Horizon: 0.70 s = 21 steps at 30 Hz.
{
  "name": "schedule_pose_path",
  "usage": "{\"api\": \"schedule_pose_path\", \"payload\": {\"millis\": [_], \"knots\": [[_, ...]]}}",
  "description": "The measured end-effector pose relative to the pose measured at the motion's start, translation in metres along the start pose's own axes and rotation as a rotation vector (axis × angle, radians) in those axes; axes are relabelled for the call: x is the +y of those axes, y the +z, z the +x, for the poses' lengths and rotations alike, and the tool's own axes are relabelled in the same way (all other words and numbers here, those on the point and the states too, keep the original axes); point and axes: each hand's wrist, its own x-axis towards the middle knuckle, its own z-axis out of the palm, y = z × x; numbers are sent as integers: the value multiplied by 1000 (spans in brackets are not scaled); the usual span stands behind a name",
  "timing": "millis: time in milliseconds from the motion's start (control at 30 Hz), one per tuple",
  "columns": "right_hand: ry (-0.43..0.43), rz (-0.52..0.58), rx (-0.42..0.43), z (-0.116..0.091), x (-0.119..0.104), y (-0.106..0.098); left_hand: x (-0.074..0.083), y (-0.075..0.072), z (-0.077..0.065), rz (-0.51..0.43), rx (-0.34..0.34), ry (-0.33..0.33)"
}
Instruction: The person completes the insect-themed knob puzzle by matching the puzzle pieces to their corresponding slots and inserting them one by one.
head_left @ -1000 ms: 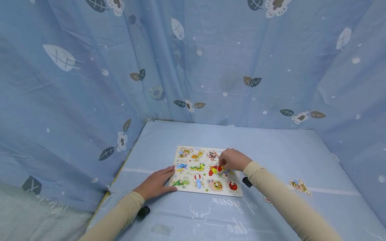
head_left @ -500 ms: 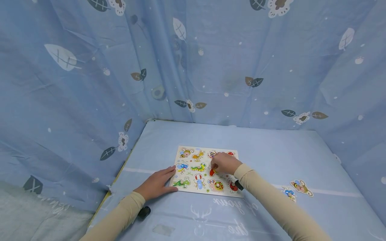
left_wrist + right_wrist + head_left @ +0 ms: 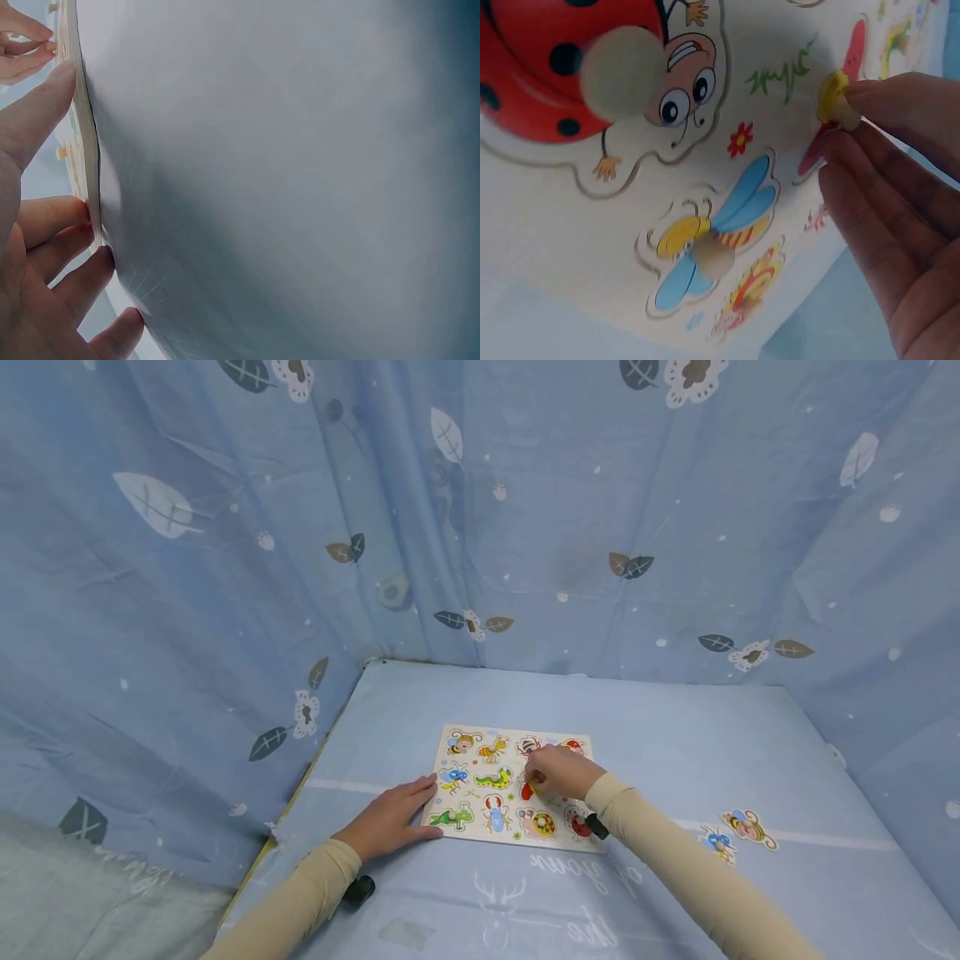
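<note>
A wooden knob puzzle board (image 3: 468,793) with colourful insect pieces lies flat in the middle of the table. At its left edge rests my left hand (image 3: 390,818), thumb and fingers touching the side; the left wrist view shows fingertips along the board's rim (image 3: 88,142). My right hand (image 3: 564,771) is over the right half of the board. In the right wrist view its thumb and fingers pinch the knob of a red-winged, yellow-bodied butterfly piece (image 3: 855,49), which lies in line with the board's surface. The hand partly hides the piece. A ladybug piece (image 3: 532,67) sits close by.
Two loose pieces, a blue-winged insect (image 3: 718,843) and a bee (image 3: 748,828), lie on the light blue tablecloth (image 3: 675,727) to the right, beside my right forearm. A patterned blue curtain (image 3: 525,527) surrounds the table's back and sides.
My right hand has moved left with the butterfly piece, from beside its outline to over it, and has stayed there for the last half second. The left hand keeps its place.
</note>
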Motion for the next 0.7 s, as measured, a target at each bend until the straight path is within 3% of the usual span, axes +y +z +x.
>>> {"api": "schedule_pose_path", "payload": {"millis": [200, 333, 700], "knots": [[63, 75, 9, -26, 4, -18, 1, -1, -1, 5, 7, 6], [100, 83, 16, -49, 18, -28, 2, -2, -1, 7, 8, 4], [214, 83, 15, -117, 52, -28, 5, -3, 0, 8, 13, 5]]}}
